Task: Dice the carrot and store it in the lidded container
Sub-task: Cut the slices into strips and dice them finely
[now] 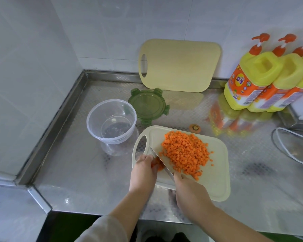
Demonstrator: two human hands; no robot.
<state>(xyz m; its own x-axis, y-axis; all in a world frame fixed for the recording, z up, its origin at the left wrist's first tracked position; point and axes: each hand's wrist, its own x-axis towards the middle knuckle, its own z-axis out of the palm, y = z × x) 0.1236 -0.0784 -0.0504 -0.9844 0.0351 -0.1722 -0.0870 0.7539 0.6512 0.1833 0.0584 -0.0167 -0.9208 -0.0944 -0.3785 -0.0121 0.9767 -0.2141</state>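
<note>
A heap of diced carrot [185, 151] lies on the white cutting board [215, 182] in the middle of the steel counter. My right hand [189, 191] grips a knife [160, 160] whose blade slants across the board's left part. My left hand [143, 169] presses down a small uncut carrot piece [157, 165] right beside the blade. A clear round container [111, 119] stands empty to the board's left. Its green clip lid [148, 104] lies flat behind it. A carrot end stub [194, 128] rests on the counter behind the board.
A second pale yellow cutting board [178, 65] leans on the back wall. Yellow detergent bottles [255, 81] with orange pumps stand at the right back. A clear lid with a white rim [294, 147] lies at the right. Tiled walls close the left and back.
</note>
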